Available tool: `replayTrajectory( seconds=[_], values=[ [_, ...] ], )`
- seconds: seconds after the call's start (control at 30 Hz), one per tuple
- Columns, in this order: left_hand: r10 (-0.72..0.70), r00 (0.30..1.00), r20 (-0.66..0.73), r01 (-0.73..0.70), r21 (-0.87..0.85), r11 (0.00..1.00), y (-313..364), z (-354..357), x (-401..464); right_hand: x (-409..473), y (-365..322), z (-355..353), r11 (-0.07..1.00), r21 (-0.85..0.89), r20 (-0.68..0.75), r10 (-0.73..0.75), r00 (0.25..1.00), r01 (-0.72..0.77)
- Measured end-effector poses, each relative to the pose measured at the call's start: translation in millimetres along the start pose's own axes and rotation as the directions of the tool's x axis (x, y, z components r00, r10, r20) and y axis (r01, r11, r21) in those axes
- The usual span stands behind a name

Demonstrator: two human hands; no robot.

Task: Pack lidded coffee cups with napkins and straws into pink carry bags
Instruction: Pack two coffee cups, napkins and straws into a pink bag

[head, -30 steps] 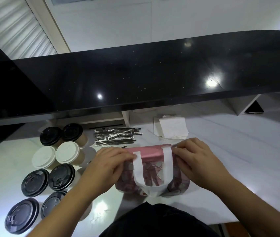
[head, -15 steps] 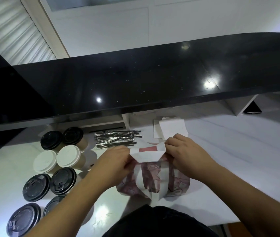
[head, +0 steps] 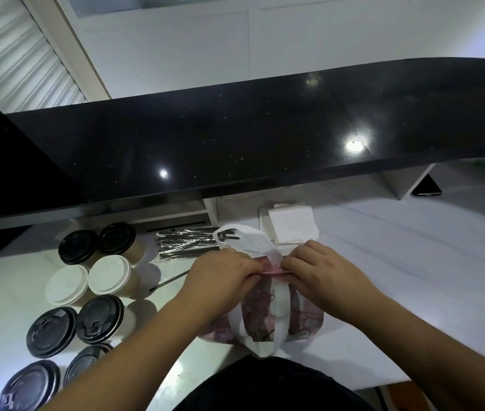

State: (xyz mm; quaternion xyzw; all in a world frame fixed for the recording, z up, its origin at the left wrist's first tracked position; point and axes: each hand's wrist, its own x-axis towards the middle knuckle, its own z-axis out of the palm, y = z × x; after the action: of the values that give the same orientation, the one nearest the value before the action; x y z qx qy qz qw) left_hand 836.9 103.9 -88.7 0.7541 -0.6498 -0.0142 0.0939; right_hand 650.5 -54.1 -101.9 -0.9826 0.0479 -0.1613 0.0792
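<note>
Pinching the top edge of a pink carry bag (head: 265, 318) on the white bench (head: 413, 292), the left hand (head: 223, 271) and right hand (head: 321, 271) each have a closed grip. Pulling unevenly could tear the thin rim or tip nearby lidded cups (head: 99, 318).

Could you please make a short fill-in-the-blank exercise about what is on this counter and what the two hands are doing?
1. Both hands, left and right, pinch the top edge of the ____ plastic carry bag.
2. Among the lidded paper coffee cups, exactly ____ have white lids.
3. The pile of wrapped straws lies to the ____ of the white paper napkins.

Missing words: pink; two; left
</note>
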Motion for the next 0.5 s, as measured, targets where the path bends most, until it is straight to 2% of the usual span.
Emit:
replayTrajectory(
  seconds=[0.33, 0.5],
  values=[
    [0.018, 0.998, -0.067, -0.023, -0.083, 0.996, -7.7, -0.5, -10.1, -9.2, 15.1, -10.5, 0.999, -0.003, 0.076, -0.053, 0.996, 0.054],
    [0.025, 0.996, -0.08, -0.032, -0.081, 0.996, -15.8, -3.6, -19.0, -13.7, 15.9, -10.5, 1.0, 0.015, 0.049, 0.02, 0.999, -0.02]
  ],
)
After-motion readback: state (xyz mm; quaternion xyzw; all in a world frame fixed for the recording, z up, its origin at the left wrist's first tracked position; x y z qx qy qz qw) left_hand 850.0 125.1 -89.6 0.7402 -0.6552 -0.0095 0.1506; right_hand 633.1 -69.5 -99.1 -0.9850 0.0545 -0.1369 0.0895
